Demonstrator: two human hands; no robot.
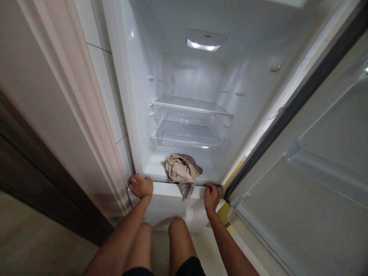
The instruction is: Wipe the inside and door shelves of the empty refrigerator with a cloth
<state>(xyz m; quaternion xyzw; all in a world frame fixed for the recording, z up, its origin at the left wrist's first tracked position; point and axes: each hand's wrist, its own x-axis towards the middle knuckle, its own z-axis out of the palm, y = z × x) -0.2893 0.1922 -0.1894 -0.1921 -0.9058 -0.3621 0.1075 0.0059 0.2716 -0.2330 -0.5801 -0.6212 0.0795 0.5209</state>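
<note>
An open fridge (pixel 175 69) stands in front of me, lit inside. Below its compartment is a white lower door (pixel 166 207). My left hand (pixel 142 186) is closed at the left end of this door's top edge, fingers curled over it. At the right end of the same edge, my right hand (pixel 212 197) is closed too, its fingertips at the dark gap under the compartment. Between the hands lies a crumpled beige and grey-brown cloth (pixel 181 168) on the compartment floor, one corner hanging over the lower door. Neither hand touches the cloth.
The upper fridge door (pixel 324 161) stands wide open on the right, with a clear door bin (pixel 327 180). Inside are a glass shelf (pixel 189 102) and a clear drawer (pixel 188 138). A door frame (pixel 66 96) and tiled wall are close on the left. My knees are just below.
</note>
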